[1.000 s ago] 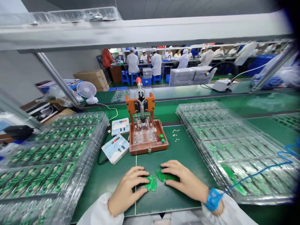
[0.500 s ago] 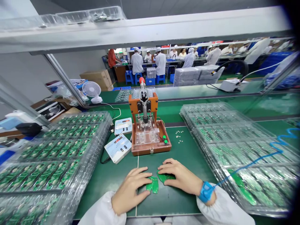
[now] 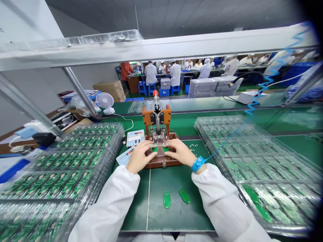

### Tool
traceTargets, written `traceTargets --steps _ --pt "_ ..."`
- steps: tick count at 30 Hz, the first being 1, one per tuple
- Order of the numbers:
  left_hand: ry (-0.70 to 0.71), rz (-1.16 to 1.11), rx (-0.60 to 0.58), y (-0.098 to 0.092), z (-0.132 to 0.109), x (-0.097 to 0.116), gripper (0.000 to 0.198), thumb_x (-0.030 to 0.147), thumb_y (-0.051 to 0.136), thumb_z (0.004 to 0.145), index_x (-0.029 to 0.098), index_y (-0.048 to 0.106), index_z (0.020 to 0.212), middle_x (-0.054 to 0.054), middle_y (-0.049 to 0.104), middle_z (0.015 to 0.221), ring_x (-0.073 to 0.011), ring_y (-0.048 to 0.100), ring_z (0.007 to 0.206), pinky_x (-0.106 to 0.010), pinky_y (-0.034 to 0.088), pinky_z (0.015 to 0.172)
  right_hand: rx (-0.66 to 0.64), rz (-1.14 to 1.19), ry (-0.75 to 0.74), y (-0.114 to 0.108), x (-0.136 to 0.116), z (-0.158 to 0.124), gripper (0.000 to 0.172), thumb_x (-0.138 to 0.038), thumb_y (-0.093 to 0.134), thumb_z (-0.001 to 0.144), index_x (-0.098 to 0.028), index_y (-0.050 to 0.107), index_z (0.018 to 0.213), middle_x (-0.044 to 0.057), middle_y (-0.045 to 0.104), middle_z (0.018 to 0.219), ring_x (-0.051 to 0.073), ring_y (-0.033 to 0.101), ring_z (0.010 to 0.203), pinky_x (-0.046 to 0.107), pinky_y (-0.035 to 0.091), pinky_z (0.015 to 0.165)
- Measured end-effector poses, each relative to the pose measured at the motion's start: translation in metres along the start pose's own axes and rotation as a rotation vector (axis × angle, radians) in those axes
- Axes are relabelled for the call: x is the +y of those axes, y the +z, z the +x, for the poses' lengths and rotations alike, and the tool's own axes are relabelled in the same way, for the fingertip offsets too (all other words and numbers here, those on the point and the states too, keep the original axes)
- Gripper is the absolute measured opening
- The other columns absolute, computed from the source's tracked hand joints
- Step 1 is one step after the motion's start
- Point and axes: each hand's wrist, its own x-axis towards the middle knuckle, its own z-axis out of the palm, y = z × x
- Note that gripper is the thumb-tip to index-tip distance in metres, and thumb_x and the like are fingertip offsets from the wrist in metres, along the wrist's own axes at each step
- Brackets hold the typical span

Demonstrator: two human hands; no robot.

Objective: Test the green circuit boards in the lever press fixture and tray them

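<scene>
Both bare hands have moved forward from the near part of the counter and now reach into the orange-and-wood press fixture [image 3: 156, 117], leaving two narrow green circuit boards [image 3: 167, 199] lying apart on the green counter [image 3: 157, 218], in front of the fixture. The left hand [image 3: 139, 156] and right hand [image 3: 179, 152] come in from either side, their extended fingers [image 3: 150, 145] meeting a green circuit board [image 3: 158, 148] that sits in the clear acrylic nest [image 3: 158, 143] on the fixture's base, under the press's upright plunger. The fingers lie close around that board and touch it, but the view does not show whether they grip it or only rest on it. A blue wrist strap [image 3: 198, 164] circles the right wrist, and its coiled blue cord [image 3: 267, 80] rises away to the upper right. Small pale components [image 3: 193, 146] lie scattered just right of the fixture. A white digital counter box [image 3: 135, 137] stands just left of it, and stacked clear plastic trays of green boards [image 3: 75, 158] fill the counter's left side, with matching stacks [image 3: 252, 158] on its right.
</scene>
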Motion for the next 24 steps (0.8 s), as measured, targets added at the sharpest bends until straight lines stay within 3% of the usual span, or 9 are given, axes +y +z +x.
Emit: traceTargets --steps 6,14,18,21,24 --pt "0.004 0.086 -0.088 0.001 -0.004 -0.002 0.019 0.031 0.068 0.093 0.021 0.075 0.107 -0.009 0.07 0.125 -0.0309 0.059 0.125 -0.055 0.05 0.108 -0.012 -0.048 -0.027 0.01 0.007 0.002 0.023 -0.028 0.076 0.088 -0.019 0.074 0.109 0.009 0.072 0.118 0.023 0.062 0.115 0.04 0.049 0.104" --pt "-0.023 0.053 0.069 0.02 -0.013 0.004 0.021 0.033 0.061 0.098 0.018 0.073 0.101 -0.01 0.074 0.111 -0.0311 0.06 0.125 -0.055 0.05 0.107 0.0 -0.068 -0.061 0.009 0.004 -0.004 0.022 -0.032 0.069 0.094 -0.017 0.076 0.108 0.012 0.072 0.117 0.025 0.06 0.118 0.045 0.047 0.108" --pt "-0.04 0.097 0.148 0.03 -0.027 0.009 0.027 0.033 0.052 0.103 0.018 0.069 0.117 -0.011 0.07 0.125 -0.0313 0.055 0.132 -0.055 0.048 0.109 0.049 -0.033 -0.069 0.011 0.001 -0.011 0.022 -0.034 0.065 0.096 -0.019 0.076 0.108 0.012 0.065 0.135 0.027 0.057 0.127 0.046 0.046 0.112" --pt "0.025 0.132 0.195 0.027 -0.035 0.014 0.034 0.031 0.047 0.104 0.018 0.061 0.133 -0.013 0.062 0.139 -0.0313 0.05 0.137 -0.055 0.045 0.11 0.174 0.016 -0.055 0.004 0.0 -0.011 0.021 -0.034 0.062 0.096 -0.021 0.077 0.103 0.011 0.063 0.137 0.027 0.058 0.128 0.045 0.045 0.113" --pt "0.189 0.061 0.244 0.024 -0.041 0.024 0.031 0.025 0.048 0.102 0.019 0.061 0.13 -0.011 0.069 0.127 -0.0266 0.061 0.123 -0.046 0.05 0.106 0.44 0.073 0.039 -0.014 -0.002 0.0 0.029 -0.035 0.048 0.102 -0.017 0.072 0.102 0.015 0.068 0.12 0.026 0.064 0.115 0.043 0.052 0.101"
